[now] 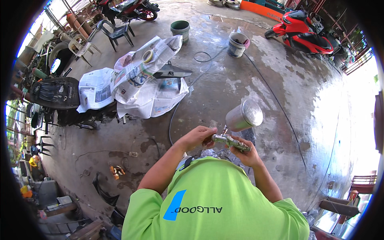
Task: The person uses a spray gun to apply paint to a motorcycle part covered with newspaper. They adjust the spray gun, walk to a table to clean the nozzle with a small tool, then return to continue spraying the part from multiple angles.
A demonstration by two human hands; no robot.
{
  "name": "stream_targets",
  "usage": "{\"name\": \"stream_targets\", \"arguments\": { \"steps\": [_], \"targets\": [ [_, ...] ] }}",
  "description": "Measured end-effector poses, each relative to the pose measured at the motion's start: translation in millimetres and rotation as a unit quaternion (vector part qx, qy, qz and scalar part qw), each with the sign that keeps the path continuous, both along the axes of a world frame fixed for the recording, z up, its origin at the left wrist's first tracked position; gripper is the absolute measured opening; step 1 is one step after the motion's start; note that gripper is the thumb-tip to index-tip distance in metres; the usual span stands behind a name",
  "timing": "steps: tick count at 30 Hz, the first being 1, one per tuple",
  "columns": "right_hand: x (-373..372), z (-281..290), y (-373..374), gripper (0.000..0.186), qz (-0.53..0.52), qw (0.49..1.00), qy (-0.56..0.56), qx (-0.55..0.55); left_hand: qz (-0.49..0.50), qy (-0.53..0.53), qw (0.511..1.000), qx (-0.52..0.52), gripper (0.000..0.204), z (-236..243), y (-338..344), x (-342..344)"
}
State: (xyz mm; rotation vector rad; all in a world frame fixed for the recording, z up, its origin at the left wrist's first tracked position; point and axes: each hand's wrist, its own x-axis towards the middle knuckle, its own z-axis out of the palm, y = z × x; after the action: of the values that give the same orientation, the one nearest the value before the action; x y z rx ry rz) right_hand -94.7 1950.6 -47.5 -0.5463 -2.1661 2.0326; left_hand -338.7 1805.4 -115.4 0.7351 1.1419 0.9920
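Note:
A metal paint spray gun (pixel 229 141) is held in front of my green shirt, with its silver cup (pixel 240 117) on top, tilted to the right. My right hand (pixel 249 154) wraps round the gun's handle end. At the opposite, front end, my left hand (pixel 197 138) has its fingers closed at the nozzle; the fingertips are partly hidden. Left of the gun, a motorcycle (pixel 56 93) stands with its front covered in newspaper (pixel 154 94). A roll of masking tape (pixel 148 56) lies on top of the paper.
A hose (pixel 276 95) runs across the concrete floor. Two buckets (pixel 237 46) stand ahead, beyond the newspaper. Plastic chairs (pixel 116 32) are at the far left, and a red scooter (pixel 304 34) is parked at the far right. A dark curved panel (pixel 103 192) lies at the lower left.

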Motion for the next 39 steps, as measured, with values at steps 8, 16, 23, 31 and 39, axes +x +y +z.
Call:
{"name": "stream_targets", "arguments": {
  "steps": [8, 16, 23, 31, 39],
  "targets": [
    [0, -5, -10, 0.044, 0.010, 1.000, 0.005, 0.001, -0.059, -0.103, 0.991, -0.055, 0.053, -3, -8, -15],
    [4, 0, -12, 0.045, -0.014, 1.000, 0.004, -0.020, 0.163, -0.077, 0.981, 0.071, 0.032, 44, -21, 20],
    [-3, 0, -18, 0.045, 0.000, 1.000, -0.003, -0.024, 0.113, -0.026, 0.989, 0.089, 0.039, 25, -23, 19],
    [-10, 4, -25, 0.044, 0.004, 1.000, -0.013, -0.028, 0.091, -0.060, 0.994, -0.031, 0.049, 18, -38, 9],
    [-14, 0, -30, 0.046, 0.000, 0.998, 0.025, 0.059, 0.165, 0.029, 0.986, 0.008, 0.063, 37, -38, 14]
  ]
}}
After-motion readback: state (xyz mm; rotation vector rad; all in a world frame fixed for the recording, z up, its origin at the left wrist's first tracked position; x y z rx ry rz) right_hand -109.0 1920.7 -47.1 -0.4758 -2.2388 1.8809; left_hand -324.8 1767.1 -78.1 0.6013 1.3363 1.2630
